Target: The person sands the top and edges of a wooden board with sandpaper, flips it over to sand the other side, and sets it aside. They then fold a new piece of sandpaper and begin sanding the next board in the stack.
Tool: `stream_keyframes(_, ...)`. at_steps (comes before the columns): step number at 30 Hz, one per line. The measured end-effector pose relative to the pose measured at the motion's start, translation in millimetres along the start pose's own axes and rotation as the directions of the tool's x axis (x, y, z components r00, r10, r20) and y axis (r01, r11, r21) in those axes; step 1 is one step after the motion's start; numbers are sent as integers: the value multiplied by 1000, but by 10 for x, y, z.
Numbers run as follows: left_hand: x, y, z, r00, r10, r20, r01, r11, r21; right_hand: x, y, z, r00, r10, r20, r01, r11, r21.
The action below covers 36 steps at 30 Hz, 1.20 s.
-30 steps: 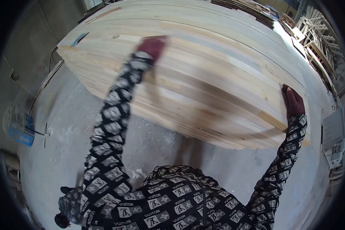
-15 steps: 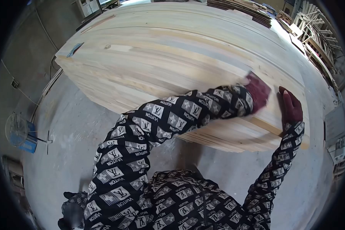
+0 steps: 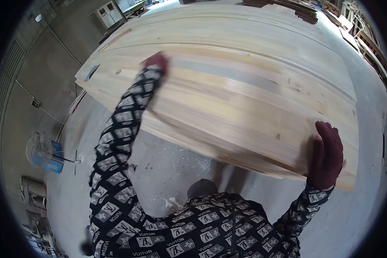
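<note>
Already lying flat in layers: a stack of pale wooden boards [image 3: 245, 101], in front of the body; cannot tell how much of the top is finished or left. Runs lengthwise from upper left to lower right. Toward the left end, blurred left hand [image 3: 157, 63], gloved, grip impossible to tell. At the right end, gloved right hand [image 3: 328, 155], open, fingers outstretched.

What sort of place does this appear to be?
Probably a woodworking shop: a large stack of pale boards fills the middle, darker lumber lies beyond, and the bare floor has whitish marks.
</note>
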<state>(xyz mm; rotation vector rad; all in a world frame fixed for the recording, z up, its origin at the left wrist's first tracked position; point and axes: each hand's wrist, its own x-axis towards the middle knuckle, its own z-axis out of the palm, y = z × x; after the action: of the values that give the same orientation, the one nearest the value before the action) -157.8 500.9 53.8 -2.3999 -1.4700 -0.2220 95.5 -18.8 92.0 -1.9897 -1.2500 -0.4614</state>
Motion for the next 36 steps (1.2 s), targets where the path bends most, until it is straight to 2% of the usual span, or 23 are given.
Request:
stream_keyframes(1,154,355,41,996,82,46,-76,989,-124,-4,-4,10,1000,5,1,-5,1000,-3)
stream_keyframes(2,129,676,214,757,497,-424,-548,837,2,-1,-10,17,1000,5,-2,-5,1000,-9)
stream_keyframes(3,-130,1436,-291,890,424,-165,-435,900,-30,2,-17,19,1000,-4,3,4,1000,-7)
stream_keyframes(4,-389,2159,-404,817,472,-331,-497,868,10,-10,-20,23,1000,12,-10,-12,1000,6)
stream_keyframes(7,-1267,2902,-794,623,576,-530,-741,652,-162,-42,-24,37,998,51,-35,-49,998,45)
stream_keyframes(10,-1557,2972,-1031,475,622,-623,-874,419,-247,-36,-54,29,993,115,-32,-111,989,95)
stream_keyframes(12,-1404,2631,-945,464,636,-616,-882,393,-259,-29,-63,47,987,151,-46,-147,986,81)
stream_keyframes(17,-186,351,154,624,569,-535,-744,642,-186,-19,-46,18,985,165,-49,-161,983,85)
stream_keyframes(18,-162,-124,46,860,469,-201,-504,842,-191,-24,-38,15,986,162,-48,-159,985,63)
stream_keyframes(19,18,-527,224,925,281,-255,-334,921,-199,-26,-41,19,984,170,-53,-166,984,69)
stream_keyframes(20,223,-949,403,985,152,-83,-159,983,-90,-5,-47,-12,981,189,-51,-186,981,56)
stream_keyframes(21,141,-979,375,970,7,-242,-75,959,-273,4,-55,-5,977,205,-51,-203,978,40)
stream_keyframes(22,222,-802,261,969,12,-245,-82,958,-275,13,-62,12,976,208,-57,-206,978,36)
stream_keyframes(24,435,-83,117,1000,4,17,-5,999,42,4,-83,25,972,224,-67,-220,974,53)
stream_keyframes(25,607,199,310,920,369,-134,-353,927,130,-4,-88,25,974,220,-62,-217,975,43)
stream_keyframes(26,472,857,138,834,376,-403,-413,911,-3,-12,-88,38,967,246,-70,-239,967,89)
stream_keyframes(27,266,1554,38,850,391,-352,-243,885,396,-7,-99,27,961,268,-74,-256,957,133)
stream_keyframes(28,448,2290,489,769,423,-479,332,376,865,-8,-107,27,965,251,-69,-242,962,124)
stream_keyframes(29,4,2837,-60,850,304,-430,7,809,588,-19,-110,28,965,252,-68,-243,963,115)
stream_keyframes(30,-332,3084,-393,760,378,-529,-378,919,112,-35,-112,33,964,255,-71,-246,963,109)
stream_keyframes(32,-934,3012,-826,552,507,-662,-773,609,-178,-69,-94,32,964,264,-46,-256,958,132)
stream_keyframes(34,-1159,2759,-985,454,557,-696,-874,430,-226,-70,-74,30,958,286,-20,-280,948,152)
stream_keyframes(36,-988,2312,-861,459,591,-663,-875,429,-224,-81,-77,18,964,265,-7,-261,954,149)
